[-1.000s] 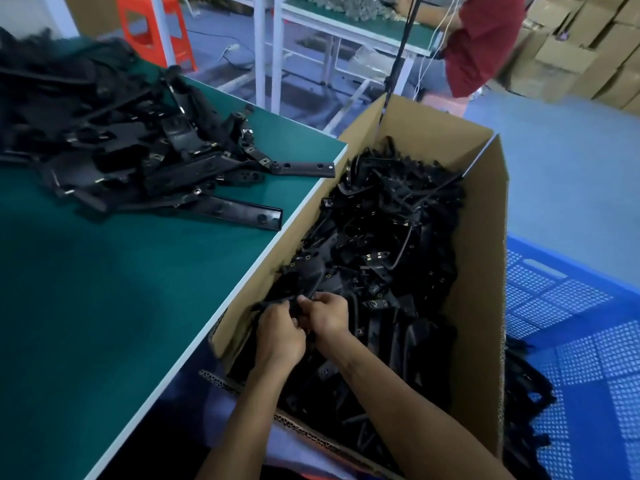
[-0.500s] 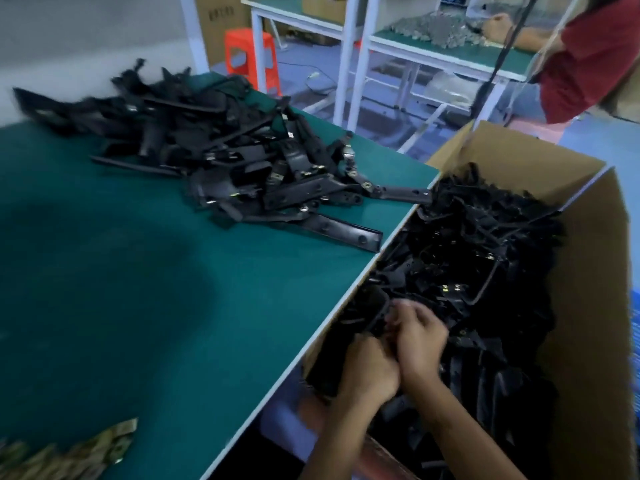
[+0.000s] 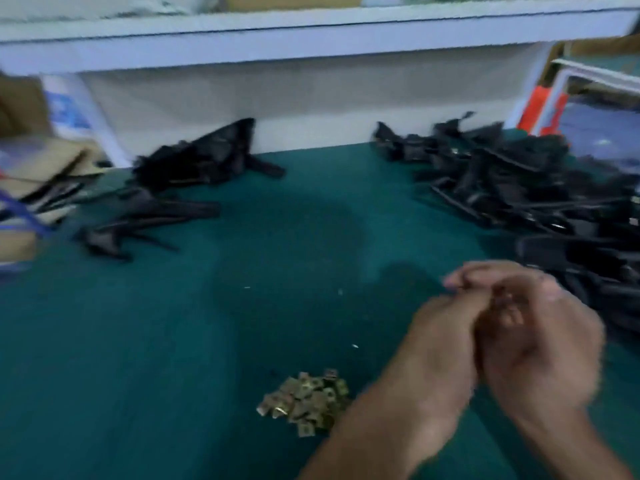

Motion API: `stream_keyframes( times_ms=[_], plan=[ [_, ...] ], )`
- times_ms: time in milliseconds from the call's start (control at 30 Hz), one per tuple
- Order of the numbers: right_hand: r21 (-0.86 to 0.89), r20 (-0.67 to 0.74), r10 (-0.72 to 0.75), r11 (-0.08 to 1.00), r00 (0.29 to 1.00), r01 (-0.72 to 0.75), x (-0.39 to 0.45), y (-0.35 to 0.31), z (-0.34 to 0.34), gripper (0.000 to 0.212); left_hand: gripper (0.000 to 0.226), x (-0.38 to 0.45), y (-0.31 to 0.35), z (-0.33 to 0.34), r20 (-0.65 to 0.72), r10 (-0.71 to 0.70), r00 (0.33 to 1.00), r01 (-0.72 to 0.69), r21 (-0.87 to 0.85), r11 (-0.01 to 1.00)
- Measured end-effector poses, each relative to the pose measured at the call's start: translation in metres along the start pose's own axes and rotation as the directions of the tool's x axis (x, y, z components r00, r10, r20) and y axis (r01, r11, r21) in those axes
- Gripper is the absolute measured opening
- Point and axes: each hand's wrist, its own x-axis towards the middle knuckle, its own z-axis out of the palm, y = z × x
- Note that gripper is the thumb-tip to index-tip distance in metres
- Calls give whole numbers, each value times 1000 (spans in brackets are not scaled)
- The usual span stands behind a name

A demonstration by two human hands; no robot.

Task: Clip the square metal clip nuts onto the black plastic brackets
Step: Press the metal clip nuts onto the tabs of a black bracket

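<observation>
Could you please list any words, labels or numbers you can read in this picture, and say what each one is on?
None can be read.
White and blue item at the far left: blue patches that may be print, too blurred to read.
Cardboard beside it: no legible marks.
Clip nuts: no visible markings.

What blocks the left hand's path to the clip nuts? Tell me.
Nothing visible. The pile of clip nuts lies on open green table, just left of the left hand, with bare tabletop between them.

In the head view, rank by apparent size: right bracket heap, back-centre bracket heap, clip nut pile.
1. Right heap of black plastic brackets
2. Back-centre heap of black plastic brackets
3. Pile of brass-coloured square metal clip nuts, though nearest the camera
</observation>
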Motion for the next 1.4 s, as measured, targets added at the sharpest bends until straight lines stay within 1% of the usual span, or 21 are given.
stream_keyframes(
  times_ms=[67,133,200,267,300,367,433,533,567,633,667,733,767,867,1033,1167,1233,1267,1333,1367,1400],
  plan=[
    [-149,176,-82,983,981,109,26,21,44,32,17,-3,41,-53,-123,162,979,-187,-233,954],
    [-289,259,-28,952,966,105,61,58,74,27,25,-9,76,-108,-336,343,878,-435,-259,862],
    [-445,339,33,886,940,129,96,91,112,15,28,-12,93,-161,-559,468,684,-596,-60,800],
    [-586,415,82,786,906,198,131,125,148,11,27,-15,95,-207,-687,516,511,-632,107,768],
    [-638,448,105,733,888,235,150,142,166,13,26,-15,94,-220,-724,526,447,-634,158,757],
    [-719,481,167,637,861,278,184,172,201,19,21,-12,87,-235,-725,578,375,-623,265,736],
    [-790,463,223,542,858,286,214,200,230,18,17,-8,82,-235,-638,661,396,-589,376,715],
    [-855,424,247,426,871,295,250,234,269,18,29,-2,79,-230,-488,717,497,-516,498,697],
    [-880,395,279,387,875,274,259,245,279,27,33,-2,80,-229,-485,712,508,-489,518,702],
    [-939,324,400,245,857,240,269,260,293,55,35,-2,84,-233,-498,700,513,-476,514,714],
    [-947,318,429,179,846,265,273,266,298,54,36,-2,85,-235,-509,688,517,-471,502,726],
    [-937,344,441,105,829,332,275,272,301,30,37,-1,86,-235,-523,674,522,-452,500,739],
    [-935,349,447,104,823,340,276,269,300,26,37,0,85,-236,-523,669,528,-443,502,743],
    [-938,347,481,194,805,288,281,254,295,14,37,-1,85,-237,-504,677,537,-431,525,733],
    [-955,298,460,157,837,253,285,203,259,5,37,-4,82,-233,-475,681,557,-407,559,722],
    [-966,258,297,64,920,250,282,163,219,4,32,-5,81,-225,-440,691,574,-418,568,709],
    [-975,213,238,112,947,191,271,148,199,2,31,-5,81,-225,-431,697,573,-405,591,698],
    [-971,180,231,195,956,136,261,142,190,2,29,-5,81,-225,-428,696,577,-394,600,696],
    [-877,103,282,478,954,-47,230,129,175,8,24,-6,81,-222,-418,707,571,-396,615,682],
    [-770,85,341,618,936,-155,207,122,168,10,22,-7,81,-220,-419,718,556,-392,629,671],
    [-660,98,395,713,913,-237,182,116,162,12,20,-8,81,-217,-422,723,547,-382,643,664]
  ],
)
